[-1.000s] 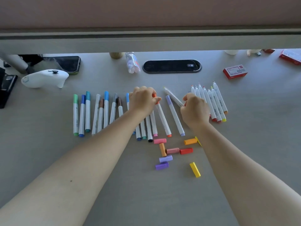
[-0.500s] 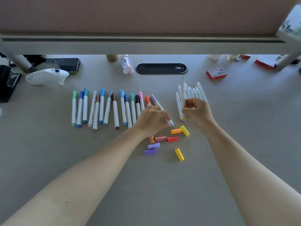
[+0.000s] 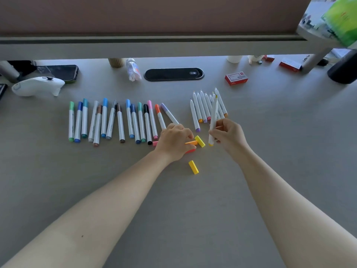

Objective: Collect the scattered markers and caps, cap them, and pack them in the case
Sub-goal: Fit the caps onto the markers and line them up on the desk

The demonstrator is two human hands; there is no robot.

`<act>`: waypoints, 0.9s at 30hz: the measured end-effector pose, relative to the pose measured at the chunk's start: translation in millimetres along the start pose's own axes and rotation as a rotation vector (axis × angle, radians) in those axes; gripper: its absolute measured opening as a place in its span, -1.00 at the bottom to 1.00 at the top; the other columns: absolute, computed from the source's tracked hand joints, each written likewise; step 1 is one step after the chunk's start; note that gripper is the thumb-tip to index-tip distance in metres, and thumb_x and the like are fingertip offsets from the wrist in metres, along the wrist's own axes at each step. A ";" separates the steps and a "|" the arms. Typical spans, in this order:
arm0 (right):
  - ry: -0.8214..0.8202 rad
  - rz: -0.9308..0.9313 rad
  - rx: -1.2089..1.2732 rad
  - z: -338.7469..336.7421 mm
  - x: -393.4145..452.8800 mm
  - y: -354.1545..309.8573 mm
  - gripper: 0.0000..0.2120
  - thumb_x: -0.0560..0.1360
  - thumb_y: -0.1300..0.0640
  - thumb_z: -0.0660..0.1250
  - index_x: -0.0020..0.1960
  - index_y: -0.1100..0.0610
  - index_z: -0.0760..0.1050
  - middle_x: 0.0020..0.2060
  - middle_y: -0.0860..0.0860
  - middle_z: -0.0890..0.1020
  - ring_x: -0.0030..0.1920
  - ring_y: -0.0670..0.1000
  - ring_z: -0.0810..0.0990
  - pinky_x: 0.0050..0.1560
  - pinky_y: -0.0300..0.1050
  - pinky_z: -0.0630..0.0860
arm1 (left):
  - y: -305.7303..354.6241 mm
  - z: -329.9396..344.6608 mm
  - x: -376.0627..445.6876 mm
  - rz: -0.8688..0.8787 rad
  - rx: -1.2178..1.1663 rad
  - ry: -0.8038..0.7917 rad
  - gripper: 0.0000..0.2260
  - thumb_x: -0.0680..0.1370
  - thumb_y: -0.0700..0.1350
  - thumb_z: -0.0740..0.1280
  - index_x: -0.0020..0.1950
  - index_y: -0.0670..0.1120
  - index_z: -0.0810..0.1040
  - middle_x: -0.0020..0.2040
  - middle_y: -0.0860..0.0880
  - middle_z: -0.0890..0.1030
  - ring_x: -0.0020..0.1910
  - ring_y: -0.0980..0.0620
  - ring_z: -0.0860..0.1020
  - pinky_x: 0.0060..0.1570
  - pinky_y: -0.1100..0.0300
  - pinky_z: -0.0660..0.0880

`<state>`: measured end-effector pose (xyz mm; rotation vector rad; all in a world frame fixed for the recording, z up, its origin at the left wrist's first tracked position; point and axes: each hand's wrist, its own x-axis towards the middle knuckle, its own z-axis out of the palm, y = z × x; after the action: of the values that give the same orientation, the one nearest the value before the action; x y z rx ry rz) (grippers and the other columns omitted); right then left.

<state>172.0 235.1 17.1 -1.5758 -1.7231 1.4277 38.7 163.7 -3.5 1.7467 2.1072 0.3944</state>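
Right hand (image 3: pixel 229 136) pinches an uncapped yellow marker (image 3: pixel 213 122) near upright, tip up, just beyond it the uncapped group (image 3: pixel 202 109); left hand (image 3: pixel 174 141), fingers curled, rests on the loose caps, fingertips at the orange cap (image 3: pixel 191 142), yellow cap (image 3: pixel 200 141) just right.

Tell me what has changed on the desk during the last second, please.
The right hand lifted a yellow marker out of the uncapped group and holds it upright. The left hand came down from the capped row onto the loose caps. The row stayed.
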 end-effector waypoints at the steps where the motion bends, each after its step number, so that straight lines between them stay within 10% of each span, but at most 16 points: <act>1: 0.000 0.006 -0.002 -1.1 -1.2 1.0 -0.80 0.39 0.34 0.27 -0.28 0.07 0.42 -0.38 -0.03 0.48 -0.22 0.02 0.44 -0.13 -0.07 0.42 | -1.7 -1.6 -2.4 0.000 -0.035 -0.005 -0.72 0.50 0.00 0.32 0.15 -0.09 0.53 0.13 -0.07 0.53 0.15 -0.04 0.39 0.14 0.15 0.30; 10: -0.090 0.014 0.102 -4.5 -9.2 -2.7 -0.84 0.47 0.39 0.23 -0.11 0.17 0.46 -0.12 0.15 0.57 -0.20 0.05 0.54 -0.36 -0.38 0.51 | -0.7 -5.8 -9.8 0.030 -0.078 -0.023 -0.78 0.51 -0.07 0.31 0.12 -0.10 0.56 0.09 -0.06 0.56 0.14 -0.05 0.42 0.14 0.11 0.32; 21: -0.051 0.019 0.058 -10.2 -11.8 7.1 -0.79 0.48 0.41 0.21 0.09 0.28 0.48 -0.04 0.22 0.59 -0.07 0.08 0.52 0.11 0.08 0.54 | 1.0 1.3 -24.8 0.250 0.107 -0.277 -0.69 0.40 0.04 0.41 0.13 0.03 0.57 0.21 0.03 0.42 0.26 0.04 0.26 0.16 0.21 0.17; 27: -0.057 0.018 0.031 -10.4 -12.4 15.3 -0.81 0.47 0.38 0.24 0.05 0.23 0.50 -0.07 0.21 0.60 -0.11 0.07 0.51 0.00 0.01 0.52 | -3.3 10.5 -21.4 0.260 0.129 -0.147 -0.78 0.48 0.00 0.34 0.05 -0.06 0.59 0.16 -0.01 0.48 0.21 0.02 0.33 0.15 0.21 0.20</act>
<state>191.6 225.7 12.2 -1.5518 -1.7147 1.5150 44.0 141.9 -12.0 2.0660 1.8456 0.1952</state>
